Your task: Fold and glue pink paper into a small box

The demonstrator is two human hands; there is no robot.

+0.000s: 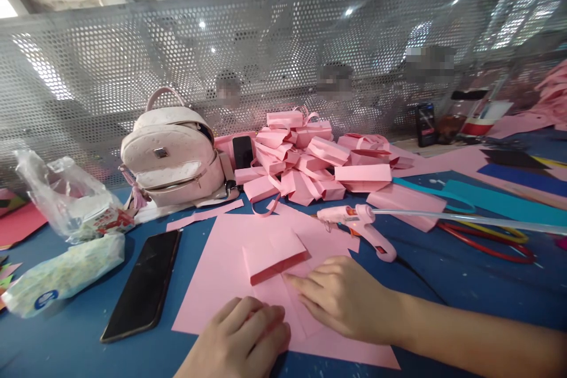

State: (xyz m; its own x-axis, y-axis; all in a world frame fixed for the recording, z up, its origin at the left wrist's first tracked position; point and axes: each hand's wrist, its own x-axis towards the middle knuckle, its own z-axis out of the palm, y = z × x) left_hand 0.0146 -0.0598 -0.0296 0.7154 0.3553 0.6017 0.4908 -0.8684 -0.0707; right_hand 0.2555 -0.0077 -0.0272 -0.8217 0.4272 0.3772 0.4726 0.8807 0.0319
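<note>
A folded pink paper box [274, 258] lies on a pink paper sheet [199, 283], its open side toward me and a creased flap running down from it. My right hand [341, 298] rests on that flap with fingers stretched out to the left, the fingertips just below the box's edge. Lower down, my left hand [243, 336] has its fingers curled by the flap's left side; its thumb and whatever lies under the fingertips are hidden. Just beyond my right hand lies a pink glue gun [361, 224] with a long clear glue stick in its back.
Behind is a heap of folded pink paper boxes [305, 159], beside a pale pink backpack [172, 153]. A black phone [142, 286], a tissue pack [66, 274] and a plastic bag [66, 201] lie left. Teal paper [500, 201] and red cord [491, 245] lie right.
</note>
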